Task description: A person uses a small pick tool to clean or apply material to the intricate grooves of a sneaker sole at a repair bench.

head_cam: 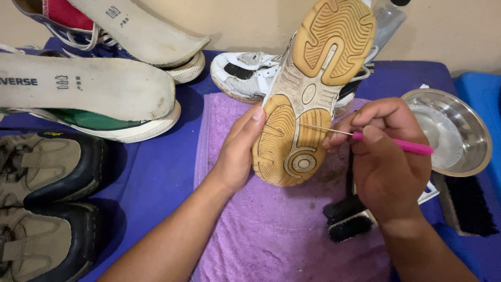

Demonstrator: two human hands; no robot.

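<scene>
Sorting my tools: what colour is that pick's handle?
Pink handle, thin metal tip, held in the right hand; head view.

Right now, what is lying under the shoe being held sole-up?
Under the tan-soled shoe lies a purple towel on the blue table cover. A white sneaker sits behind it. The shoe's upper and the towel directly beneath it are hidden.

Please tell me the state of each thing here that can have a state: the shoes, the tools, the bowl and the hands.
Left hand: grips the upturned shoe's edge.
Upturned shoe: sole up, dirty.
Right hand: pinches the pink pick.
Pink pick: metal tip in a sole groove.
Metal bowl: upright, holds whitish liquid.
Black brush: lying on the purple towel.
Insoles: pulled out, resting on sneakers.
</scene>
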